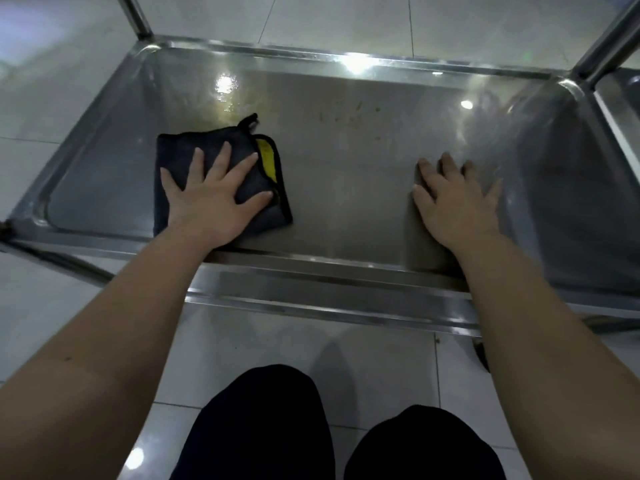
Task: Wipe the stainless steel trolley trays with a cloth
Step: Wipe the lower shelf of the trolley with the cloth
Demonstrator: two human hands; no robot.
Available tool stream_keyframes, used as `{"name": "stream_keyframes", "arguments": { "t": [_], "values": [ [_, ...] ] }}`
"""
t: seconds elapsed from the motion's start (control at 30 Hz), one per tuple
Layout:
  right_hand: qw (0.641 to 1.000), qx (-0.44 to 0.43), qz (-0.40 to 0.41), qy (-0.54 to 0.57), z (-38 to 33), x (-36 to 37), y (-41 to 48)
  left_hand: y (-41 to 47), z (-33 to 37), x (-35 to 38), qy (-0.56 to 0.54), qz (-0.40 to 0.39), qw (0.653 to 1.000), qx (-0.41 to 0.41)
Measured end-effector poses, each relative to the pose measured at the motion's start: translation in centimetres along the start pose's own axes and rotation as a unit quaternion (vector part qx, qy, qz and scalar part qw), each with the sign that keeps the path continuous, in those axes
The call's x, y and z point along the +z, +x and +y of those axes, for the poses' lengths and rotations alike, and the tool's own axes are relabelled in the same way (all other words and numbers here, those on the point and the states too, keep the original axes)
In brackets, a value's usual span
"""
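Dark cloth (173, 150) with yellow lining is laid flat at 9 o'clock in the steel tray (346, 60), pressed under the spread, straight fingers of the left hand (211, 199). The right hand (453, 206) is rested flat at 3 o'clock.

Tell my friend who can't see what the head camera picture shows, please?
A person's left hand presses a folded dark cloth flat on a steel trolley tray, while the right hand rests flat on the bare metal.
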State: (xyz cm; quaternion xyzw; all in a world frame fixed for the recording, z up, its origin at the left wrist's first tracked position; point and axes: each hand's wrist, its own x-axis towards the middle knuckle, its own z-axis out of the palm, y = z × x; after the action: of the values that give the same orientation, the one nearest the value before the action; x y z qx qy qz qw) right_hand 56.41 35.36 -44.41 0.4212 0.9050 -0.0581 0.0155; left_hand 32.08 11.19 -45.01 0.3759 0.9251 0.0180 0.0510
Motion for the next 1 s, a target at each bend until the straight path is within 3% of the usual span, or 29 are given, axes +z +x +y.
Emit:
{"name": "stream_keyframes", "arguments": {
  "t": [0.1,0.3,0.43,0.53,0.73,0.8,0.9,1.0],
  "values": [
    [0.998,-0.045,-0.048,-0.018,-3.9,1.2,-2.2,0.0,0.3,0.0,-0.007,0.012,1.0,0.002],
    [0.998,-0.062,-0.022,-0.022,-5.0,1.7,-3.0,-0.3,-3.4,-0.3,-0.015,-0.008,0.998,0.06],
    [0.998,-0.062,-0.013,-0.018,-5.2,2.1,-3.1,0.2,-9.8,-1.6,-0.024,-0.019,0.997,-0.078],
    [0.998,-0.059,-0.011,-0.025,-5.3,2.0,-3.1,-0.2,-8.3,-1.3,-0.01,-0.036,0.993,-0.114],
    [0.999,-0.051,-0.006,-0.01,-5.5,1.9,-3.3,-4.0,8.3,0.4,0.004,-0.042,0.992,0.117],
    [0.999,-0.047,-0.01,-0.001,-5.2,1.8,-3.2,-5.1,12.1,0.7,0.014,-0.063,0.987,0.149],
    [0.999,-0.041,-0.021,-0.009,-5.1,1.7,-3.1,-5.0,11.9,0.7,-0.007,-0.053,0.984,0.167],
    [0.999,-0.043,-0.025,-0.014,-5.2,1.6,-3.1,-3.8,5.4,0.2,-0.028,-0.026,0.99,0.138]
  ]
}}
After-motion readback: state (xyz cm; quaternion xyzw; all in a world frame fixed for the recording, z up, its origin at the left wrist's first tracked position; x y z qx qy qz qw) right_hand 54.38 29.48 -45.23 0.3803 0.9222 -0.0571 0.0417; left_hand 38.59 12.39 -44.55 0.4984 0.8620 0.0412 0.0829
